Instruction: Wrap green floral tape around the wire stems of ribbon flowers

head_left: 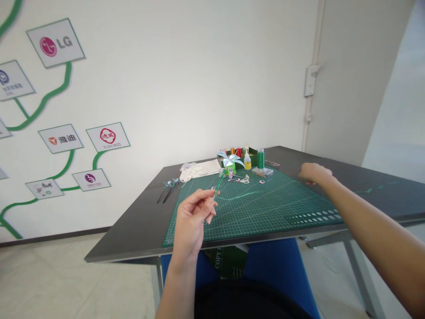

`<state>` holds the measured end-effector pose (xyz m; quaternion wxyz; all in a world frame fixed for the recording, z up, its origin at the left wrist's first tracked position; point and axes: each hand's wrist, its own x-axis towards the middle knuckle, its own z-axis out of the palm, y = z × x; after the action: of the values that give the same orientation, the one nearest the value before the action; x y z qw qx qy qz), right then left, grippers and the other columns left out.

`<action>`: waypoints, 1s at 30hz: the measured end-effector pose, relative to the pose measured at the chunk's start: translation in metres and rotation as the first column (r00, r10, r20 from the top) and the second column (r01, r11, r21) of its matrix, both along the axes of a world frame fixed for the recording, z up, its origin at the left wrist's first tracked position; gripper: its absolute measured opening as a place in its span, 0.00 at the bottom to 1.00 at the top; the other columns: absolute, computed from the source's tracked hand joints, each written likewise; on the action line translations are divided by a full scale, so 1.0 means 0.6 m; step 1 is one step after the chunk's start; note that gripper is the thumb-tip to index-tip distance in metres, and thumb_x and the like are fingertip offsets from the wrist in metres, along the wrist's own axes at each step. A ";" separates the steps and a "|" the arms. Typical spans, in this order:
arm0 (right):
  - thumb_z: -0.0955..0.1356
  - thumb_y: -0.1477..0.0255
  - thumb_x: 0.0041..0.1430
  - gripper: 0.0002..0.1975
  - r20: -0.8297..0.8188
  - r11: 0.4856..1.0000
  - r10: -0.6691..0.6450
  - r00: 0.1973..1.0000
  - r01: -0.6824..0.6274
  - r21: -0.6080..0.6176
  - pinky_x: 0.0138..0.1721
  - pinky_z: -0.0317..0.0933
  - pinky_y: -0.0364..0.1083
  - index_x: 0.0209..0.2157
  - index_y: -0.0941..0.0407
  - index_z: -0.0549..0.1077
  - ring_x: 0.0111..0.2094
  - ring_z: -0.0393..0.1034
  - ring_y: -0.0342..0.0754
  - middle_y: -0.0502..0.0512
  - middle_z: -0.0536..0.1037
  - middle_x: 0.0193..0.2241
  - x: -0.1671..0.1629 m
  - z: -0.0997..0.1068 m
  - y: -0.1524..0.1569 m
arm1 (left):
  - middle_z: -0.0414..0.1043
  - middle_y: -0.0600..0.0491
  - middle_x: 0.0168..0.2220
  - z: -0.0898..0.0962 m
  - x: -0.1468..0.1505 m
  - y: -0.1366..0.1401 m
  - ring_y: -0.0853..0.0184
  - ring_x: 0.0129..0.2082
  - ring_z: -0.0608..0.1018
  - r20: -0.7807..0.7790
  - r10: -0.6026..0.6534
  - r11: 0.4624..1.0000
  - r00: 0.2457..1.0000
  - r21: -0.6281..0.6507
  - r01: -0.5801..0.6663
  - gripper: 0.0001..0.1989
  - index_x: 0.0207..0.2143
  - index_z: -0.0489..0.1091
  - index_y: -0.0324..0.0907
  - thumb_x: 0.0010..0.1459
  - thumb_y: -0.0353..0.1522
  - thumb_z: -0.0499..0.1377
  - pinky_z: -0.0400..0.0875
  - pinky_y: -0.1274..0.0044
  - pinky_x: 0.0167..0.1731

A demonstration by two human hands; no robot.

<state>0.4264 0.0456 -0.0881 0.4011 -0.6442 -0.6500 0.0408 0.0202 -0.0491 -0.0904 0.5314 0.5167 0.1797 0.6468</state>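
My left hand is raised over the front of the green cutting mat, thumb and fingers pinched round a thin green stem. The stem slants up to a light blue flower with pointed petals, which appears to sit at its top. A pale green thread trails to the right from near my left fingertips. Out to the right, my right hand is closed above the mat's right edge. Its fingers curl away from view, so whatever they hold is hidden.
Behind the flower stand a dark box of thread spools, a glue bottle and a green spool. Small scissors lie on the mat. Two blue-tipped sticks and a white sheet are at the left.
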 end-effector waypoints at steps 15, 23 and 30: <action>0.68 0.60 0.69 0.20 -0.270 0.838 0.507 0.818 -0.542 -0.069 0.33 0.70 0.46 0.52 0.59 0.80 0.23 0.77 0.48 0.52 0.82 0.25 -0.329 0.049 -0.197 | 0.71 0.54 0.27 -0.004 0.003 -0.012 0.75 0.23 0.72 -0.121 0.062 0.992 0.991 0.119 -0.047 0.07 0.37 0.88 0.44 0.53 0.33 0.75 0.63 0.86 0.18; 0.66 0.62 0.69 0.21 -0.441 0.736 0.596 0.671 -0.676 -0.033 0.18 0.48 0.41 0.53 0.63 0.80 0.15 0.53 0.40 0.40 0.61 0.15 -0.369 0.040 -0.232 | 0.68 0.55 0.29 -0.012 -0.006 -0.010 0.74 0.24 0.73 -0.196 0.152 0.976 0.969 0.186 -0.115 0.05 0.39 0.88 0.46 0.59 0.31 0.71 0.65 0.86 0.20; 0.64 0.67 0.70 0.20 -0.306 0.769 0.614 0.727 -0.639 0.026 0.19 0.37 0.43 0.48 0.63 0.84 0.19 0.41 0.40 0.41 0.53 0.17 -0.361 0.036 -0.236 | 0.68 0.55 0.29 -0.013 -0.003 -0.012 0.75 0.24 0.73 -0.233 0.210 0.962 0.949 0.222 -0.158 0.07 0.40 0.87 0.46 0.61 0.30 0.69 0.65 0.86 0.20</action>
<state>0.2099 -0.0958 -0.0667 0.4302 -0.3888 -0.7590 0.2960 0.0183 -0.0564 -0.0985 0.3860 0.6273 0.2279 0.6368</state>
